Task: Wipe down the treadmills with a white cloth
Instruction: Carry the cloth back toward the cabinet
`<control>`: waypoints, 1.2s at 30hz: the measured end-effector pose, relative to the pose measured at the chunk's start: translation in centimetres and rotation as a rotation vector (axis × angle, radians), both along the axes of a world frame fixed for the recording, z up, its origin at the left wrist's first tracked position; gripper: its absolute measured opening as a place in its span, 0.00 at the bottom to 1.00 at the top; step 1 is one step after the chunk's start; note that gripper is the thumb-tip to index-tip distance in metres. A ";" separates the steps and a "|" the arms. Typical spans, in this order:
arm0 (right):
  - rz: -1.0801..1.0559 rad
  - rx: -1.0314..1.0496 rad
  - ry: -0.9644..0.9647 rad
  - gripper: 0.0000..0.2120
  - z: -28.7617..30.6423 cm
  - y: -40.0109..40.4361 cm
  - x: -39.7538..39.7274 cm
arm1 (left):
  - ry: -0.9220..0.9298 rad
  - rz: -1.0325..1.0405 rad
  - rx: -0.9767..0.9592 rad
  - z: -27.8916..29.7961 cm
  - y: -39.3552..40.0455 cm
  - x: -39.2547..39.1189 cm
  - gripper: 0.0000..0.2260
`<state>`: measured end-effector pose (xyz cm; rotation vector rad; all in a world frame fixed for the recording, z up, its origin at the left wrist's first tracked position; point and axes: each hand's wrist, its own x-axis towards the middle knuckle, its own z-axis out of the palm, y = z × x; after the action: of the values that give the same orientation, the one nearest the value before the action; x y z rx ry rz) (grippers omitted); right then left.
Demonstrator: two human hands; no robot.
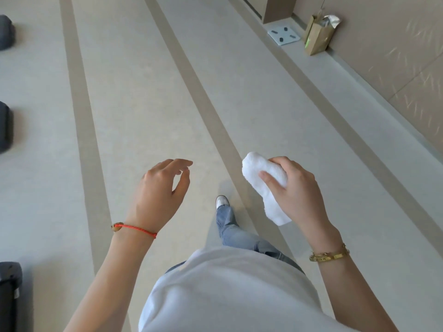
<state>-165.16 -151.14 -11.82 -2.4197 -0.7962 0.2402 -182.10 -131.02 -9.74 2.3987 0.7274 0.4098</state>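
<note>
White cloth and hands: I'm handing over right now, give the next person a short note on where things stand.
Right hand grips the folded white cloth, held in the air over the floor.
Left hand holds nothing, fingers loosely curled.
Dark machine parts show only at the left edge; whether they are treadmills cannot be told.
Done: no wiped surface can be judged from this view.
Left: bring the cloth to a machine and wipe; nothing is being touched now.

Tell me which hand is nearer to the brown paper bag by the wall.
Right. The right hand, gripping the white cloth, is below the paper bag on its side; the left hand is farther left.
</note>
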 end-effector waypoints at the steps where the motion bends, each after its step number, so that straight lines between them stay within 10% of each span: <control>1: 0.007 -0.003 0.000 0.12 0.0 1.6 1.9 | -0.002 0.008 0.004 0.1 1.5 1.7 0.09; 36: -0.019 0.038 -0.018 0.12 2.1 56.8 54.3 | -0.038 -0.055 0.099 2.4 57.1 55.5 0.09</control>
<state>-110.87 -94.29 -9.75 -2.3955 -0.7784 0.1946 -126.63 -73.88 -7.36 2.4900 0.6364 0.4768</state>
